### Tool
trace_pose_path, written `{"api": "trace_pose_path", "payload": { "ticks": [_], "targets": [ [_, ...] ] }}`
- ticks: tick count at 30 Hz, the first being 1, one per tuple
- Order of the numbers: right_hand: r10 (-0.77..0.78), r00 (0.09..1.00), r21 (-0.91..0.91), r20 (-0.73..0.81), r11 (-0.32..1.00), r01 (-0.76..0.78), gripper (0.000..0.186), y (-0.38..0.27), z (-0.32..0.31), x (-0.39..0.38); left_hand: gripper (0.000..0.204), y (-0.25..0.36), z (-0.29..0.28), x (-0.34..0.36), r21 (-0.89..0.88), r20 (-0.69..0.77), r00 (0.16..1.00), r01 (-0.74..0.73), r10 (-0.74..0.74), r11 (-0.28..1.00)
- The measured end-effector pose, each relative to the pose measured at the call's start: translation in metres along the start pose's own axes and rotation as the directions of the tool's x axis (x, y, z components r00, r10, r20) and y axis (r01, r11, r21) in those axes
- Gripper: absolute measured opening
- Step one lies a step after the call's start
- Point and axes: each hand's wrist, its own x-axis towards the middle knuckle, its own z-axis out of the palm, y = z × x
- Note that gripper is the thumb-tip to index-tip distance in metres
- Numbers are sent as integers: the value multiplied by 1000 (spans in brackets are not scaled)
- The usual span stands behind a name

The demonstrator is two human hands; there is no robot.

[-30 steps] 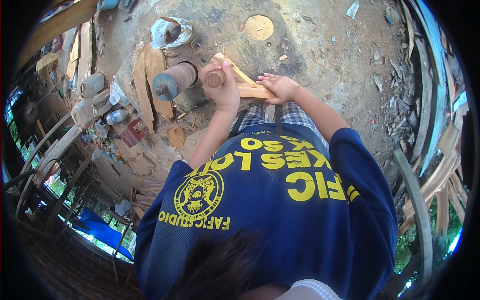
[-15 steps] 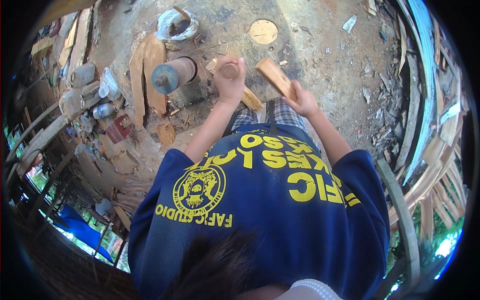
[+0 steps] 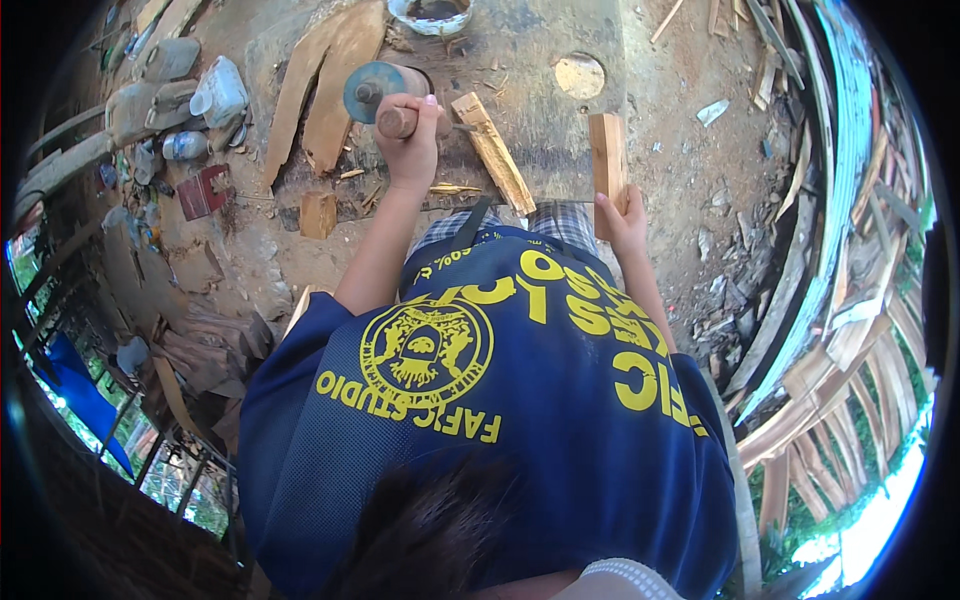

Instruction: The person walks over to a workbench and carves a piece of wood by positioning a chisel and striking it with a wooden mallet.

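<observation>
Clamping rounded brown handle (image 3: pixel 397 123) in left grip (image 3: pixel 411 150), long squared tan block (image 3: pixel 607 155) in right grip (image 3: pixel 627 222)

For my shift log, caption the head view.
Left hand grips a handle, right hand a block; rough wood lies between.

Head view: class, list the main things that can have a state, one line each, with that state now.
Brown round-ended wooden handle: gripped by the left hand.
Light-brown rectangular wooden block: held in the right hand.
Yellowish split wooden strip: lying loose, held by neither hand.
Blue-ended brown cylinder: not gripped.
White round container: open-topped, partly out of view.
Clear plastic bottle: lying on its side.
</observation>
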Motion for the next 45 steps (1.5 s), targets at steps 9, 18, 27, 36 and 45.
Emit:
{"api": "trace_pose_path", "payload": {
  "ticks": [9, 18, 27, 36, 45],
  "targets": [
    [61, 998, 39, 34, 997, -62, 42, -4, 30, -35, 11, -10, -5, -37, 78, 446, 880, -217, 161, 973],
    [83, 997, 18, -8, 996, -82, 43, 22, 43, -57, 27, -49, -3, -83, -17, 910, 309, -636, 275, 771],
    [151, 987, 164, 48, 974, -157, 39, 26, 47, -70, 28, -53, -7, -87, -33, 896, 328, -623, 299, 781],
    [65, 998, 97, 16, 993, -66, 39, 43, 49, -76, 32, -52, -8, -82, -49, 907, 305, -607, 290, 793],
    [121, 987, 222, 103, 965, -141, 37, 17, 50, -78, 39, -59, -17, -78, -94, 876, 334, -588, 347, 803]
  ]
}}
